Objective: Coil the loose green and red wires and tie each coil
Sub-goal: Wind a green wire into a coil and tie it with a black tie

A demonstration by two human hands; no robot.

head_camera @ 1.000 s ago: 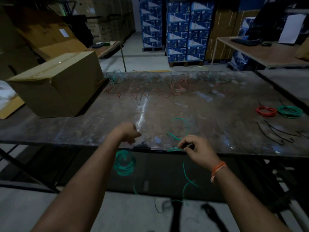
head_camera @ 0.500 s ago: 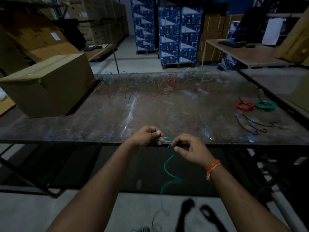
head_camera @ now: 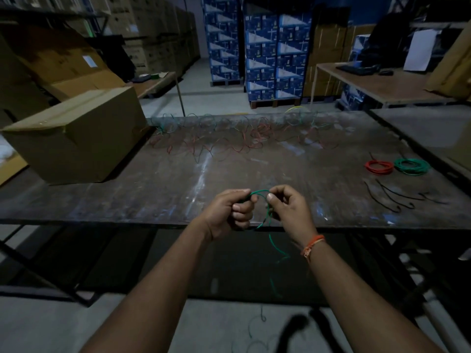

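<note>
Both hands are on one green wire (head_camera: 260,192) at lower centre of the frame, just above the counter's (head_camera: 280,179) near edge. Left hand (head_camera: 230,212) is fisted round the gathered turns; right hand (head_camera: 288,207) pinches the wire between thumb and forefinger, with a small arc bridging the two. The free tail drops below the counter edge toward the floor, kinked and wavy. Judgement: thin, light insulated wire, springy enough to hold bends and to pop loops open if grip slackens; probably slick jacket, not fragile. Best hold is as shown: clamp the stacked turns in one fist, feed with a fingertip pinch close to the coil so each new loop lands the same size. Loose wires (head_camera: 229,141) lie tangled along the far edge, upper centre; expect snagging when pulling one free. Finished red coil (head_camera: 379,166) and green coil (head_camera: 411,166) sit side by side at right, black ties (head_camera: 390,197) just nearer the camera.
</note>
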